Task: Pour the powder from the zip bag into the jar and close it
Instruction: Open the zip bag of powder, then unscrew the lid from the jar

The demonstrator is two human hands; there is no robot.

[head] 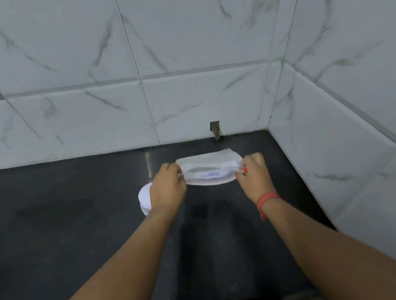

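Head camera looks down over both my forearms at a black counter (53,242) set into a corner of marbled tiles (75,115). Between my 2 hands hangs the zip bag (209,171), lifted above the counter with its long edge stretched sideways; pale powder seems to sag in its lower half, near a blue print. My left hand (168,187) pinches the bag's left end with curled fingers, and my right hand (252,175), a red thread (266,200) on its wrist, pinches the right end the same way. A white round thing, likely the jar (146,201) or its lid, sits on the counter just beneath my left hand, mostly hidden by it, so I cannot tell whether it is open. I judge I am at the opening step: pulling the zip apart, with no powder poured yet. Next I need the mouth parted, then the bag brought over the jar and tipped slowly.
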